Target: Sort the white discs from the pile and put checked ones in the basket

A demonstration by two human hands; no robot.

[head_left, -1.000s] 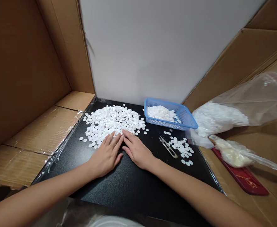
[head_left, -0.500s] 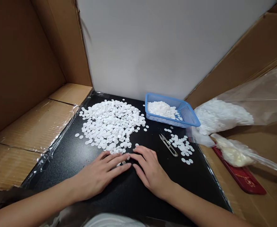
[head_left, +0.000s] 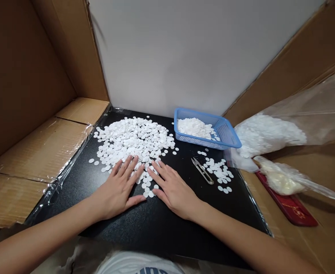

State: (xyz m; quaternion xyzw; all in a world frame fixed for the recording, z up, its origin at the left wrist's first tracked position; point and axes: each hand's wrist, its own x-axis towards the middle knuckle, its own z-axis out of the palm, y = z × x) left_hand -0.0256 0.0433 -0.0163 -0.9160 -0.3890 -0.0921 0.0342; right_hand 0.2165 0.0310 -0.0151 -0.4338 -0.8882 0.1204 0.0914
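A wide heap of small round white discs point(head_left: 133, 137) is spread over the black tabletop point(head_left: 121, 228). My left hand point(head_left: 118, 188) lies over the near edge of the heap, fingers spread and pointing away from me. Opposite it, my right hand point(head_left: 173, 186) rests with fingers stretched out, its fingertips on discs at the heap's near right side. Several loose discs point(head_left: 147, 186) show in the gap between the two hands. Neither hand grips anything. What lies beneath the palms is hidden.
A blue basket point(head_left: 227, 135) holding white discs stands at the back right. Thread snips point(head_left: 202, 171) lie beside a small group of discs point(head_left: 220, 171). Right of the table are a clear bag of white pieces point(head_left: 270, 133), a bag with pale-yellow contents point(head_left: 280, 179) and a red case point(head_left: 295, 213). Cardboard point(head_left: 41, 152) borders the left.
My hands, which were close together at the heap's near edge with fingertips almost meeting, have parted slightly and reached forward onto the discs. Fingers are more spread, and discs now show between them.
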